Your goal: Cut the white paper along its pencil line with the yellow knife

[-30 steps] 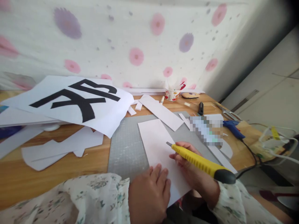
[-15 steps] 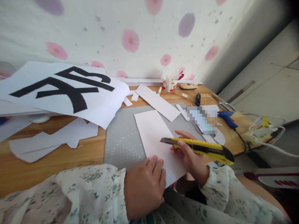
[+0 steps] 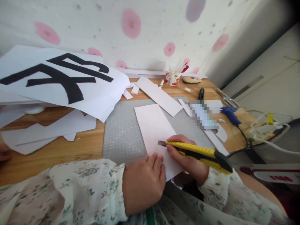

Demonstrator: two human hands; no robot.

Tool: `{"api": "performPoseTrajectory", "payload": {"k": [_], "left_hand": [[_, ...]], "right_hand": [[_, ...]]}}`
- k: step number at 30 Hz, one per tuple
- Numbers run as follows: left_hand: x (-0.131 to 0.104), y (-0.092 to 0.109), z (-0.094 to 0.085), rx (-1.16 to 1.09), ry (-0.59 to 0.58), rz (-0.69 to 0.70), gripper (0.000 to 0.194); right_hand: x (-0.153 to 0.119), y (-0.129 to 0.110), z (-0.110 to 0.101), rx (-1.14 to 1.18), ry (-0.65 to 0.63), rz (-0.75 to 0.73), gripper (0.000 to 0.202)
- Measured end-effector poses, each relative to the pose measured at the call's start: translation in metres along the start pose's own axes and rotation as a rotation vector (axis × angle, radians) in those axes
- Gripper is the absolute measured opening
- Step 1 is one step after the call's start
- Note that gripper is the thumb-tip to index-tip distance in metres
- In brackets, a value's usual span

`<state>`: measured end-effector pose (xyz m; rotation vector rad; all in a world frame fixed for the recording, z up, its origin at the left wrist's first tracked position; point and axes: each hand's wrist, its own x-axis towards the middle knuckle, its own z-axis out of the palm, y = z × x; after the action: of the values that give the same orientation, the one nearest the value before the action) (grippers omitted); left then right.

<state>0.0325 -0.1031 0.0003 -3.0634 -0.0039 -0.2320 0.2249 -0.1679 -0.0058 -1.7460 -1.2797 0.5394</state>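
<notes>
A white rectangular board piece (image 3: pixel 152 122) lies slanted on the grey cutting mat (image 3: pixel 117 134), its near end reaching past the mat toward my lap. My left hand (image 3: pixel 146 181) is on the board's near left side, fingers close together and bent over its surface; the thumb is hidden. My right hand (image 3: pixel 187 159) grips a yellow and black utility knife (image 3: pixel 197 150). The knife's blade is out and points left, over the middle of the board. I cannot tell whether the tip touches it.
White strips (image 3: pixel 159 95) lie behind the board. At left are a paper with black strokes (image 3: pixel 56 75) and white offcuts (image 3: pixel 49 131); another person's fingers (image 3: pixel 4 153) show. To the right are a phone-like pixelated object (image 3: pixel 203 115), a blue glue gun (image 3: pixel 231 116), scissors (image 3: pixel 228 100) and a paper cup (image 3: pixel 172 78).
My right hand has lowered the knife a little and tilted it, its blade tip shifting slightly left and down. My left hand stays on the board. Fingers have appeared at the far left. The view has tipped downward.
</notes>
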Motion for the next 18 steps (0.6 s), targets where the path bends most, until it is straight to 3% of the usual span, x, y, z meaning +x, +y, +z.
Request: {"api": "performPoseTrajectory", "payload": {"k": [5,18], "left_hand": [[-0.0002,-0.0007,0.0014,0.019,0.072,-0.004,0.031],[0.0014,0.0004,-0.0030,0.021,0.088,-0.016,0.029]], "right_hand": [[-0.0002,-0.0061,0.0000,-0.061,-0.002,-0.055,0.009],[0.0007,-0.0046,0.0009,-0.083,0.018,-0.111,0.008]]}}
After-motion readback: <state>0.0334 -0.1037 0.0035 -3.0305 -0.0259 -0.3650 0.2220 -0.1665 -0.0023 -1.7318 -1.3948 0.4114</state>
